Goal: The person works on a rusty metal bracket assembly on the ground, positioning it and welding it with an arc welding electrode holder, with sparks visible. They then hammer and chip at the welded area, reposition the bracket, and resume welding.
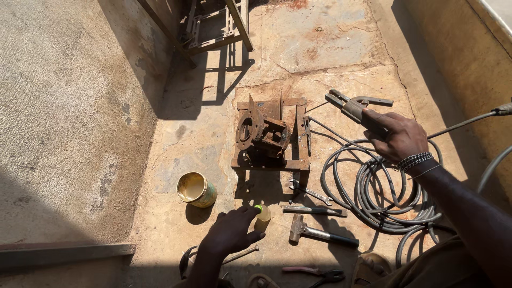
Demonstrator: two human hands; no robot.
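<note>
The left hand (230, 232), nearest the camera, closes on a small bottle (262, 217) standing on the concrete floor (330, 48). The right hand (396, 136) grips the electrode holder (349, 105) above the coiled cable (389, 197), right of the rusty steel assembly (269, 136). Judgement: keep the bottle upright and the holder off the steel.

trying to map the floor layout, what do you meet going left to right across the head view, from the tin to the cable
yellow tin can → left hand on a small bottle → rusty metal frame → hammer → right hand gripping the electrode holder → coiled grey cable
</note>
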